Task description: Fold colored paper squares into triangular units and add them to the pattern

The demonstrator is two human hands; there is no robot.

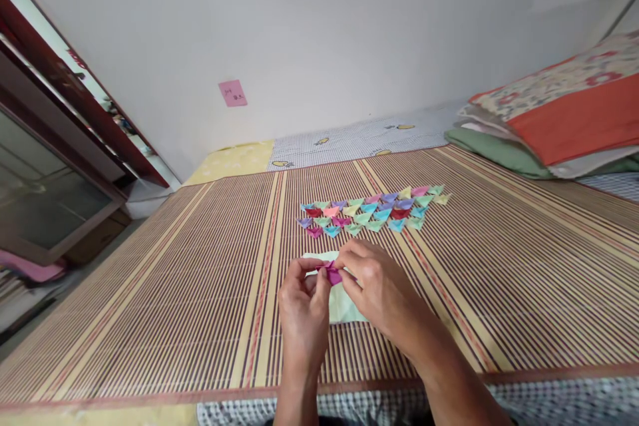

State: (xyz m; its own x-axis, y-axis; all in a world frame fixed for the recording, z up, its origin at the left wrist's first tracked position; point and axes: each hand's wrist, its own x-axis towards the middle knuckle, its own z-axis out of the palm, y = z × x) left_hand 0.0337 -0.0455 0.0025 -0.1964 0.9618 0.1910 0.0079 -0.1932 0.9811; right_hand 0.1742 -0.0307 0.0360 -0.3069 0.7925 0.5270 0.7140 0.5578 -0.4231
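Between both hands is a small piece of folded magenta paper (333,274). My left hand (304,303) pinches its left side between thumb and fingers. My right hand (377,283) grips the right side with its fingertips, so part of the paper is hidden. Beneath the hands lies a pale green sheet (344,308), flat on the striped bamboo mat (200,293). Just beyond, several small folded paper boats (369,208) stand in rows, in blue, green, pink, red, purple and yellow.
Folded bedding (574,116) in orange, floral and green is piled at the right. A white wall (319,33) with a pink note (233,93) rises behind the mat. At the left stands a dark-framed glass cabinet (44,180).
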